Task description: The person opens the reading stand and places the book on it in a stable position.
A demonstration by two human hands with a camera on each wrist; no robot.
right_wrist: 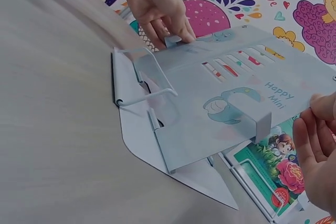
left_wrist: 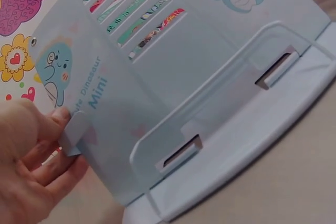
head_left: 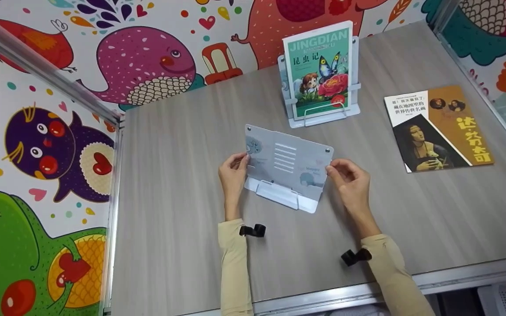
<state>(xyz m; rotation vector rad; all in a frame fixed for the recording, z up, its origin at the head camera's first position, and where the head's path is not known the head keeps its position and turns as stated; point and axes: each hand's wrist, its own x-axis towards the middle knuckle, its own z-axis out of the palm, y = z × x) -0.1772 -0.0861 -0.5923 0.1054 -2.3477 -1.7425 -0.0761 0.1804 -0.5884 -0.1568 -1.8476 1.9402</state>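
A pale blue metal book stand (head_left: pixel 308 151) with dinosaur pictures and a slotted back plate stands tilted on the table in front of me. At its left edge my left hand (head_left: pixel 233 180) pinches the plate beside a small side clip (left_wrist: pixel 77 128), thumb in front and fingers behind. On the opposite edge my right hand (head_left: pixel 355 188) grips the plate between thumb and fingers, above the other side clip (right_wrist: pixel 263 125). A wire page holder (right_wrist: pixel 149 97) lies across the lower front, over the base ledge (left_wrist: pixel 252 129). No book rests on this stand.
Behind it, a second stand (head_left: pixel 355 66) holds an upright green book (head_left: pixel 323 85) with a butterfly cover. An orange and white book (head_left: pixel 450 131) lies flat at the right. Cartoon-printed walls (head_left: pixel 218 30) border the wooden table (head_left: pixel 169 197).
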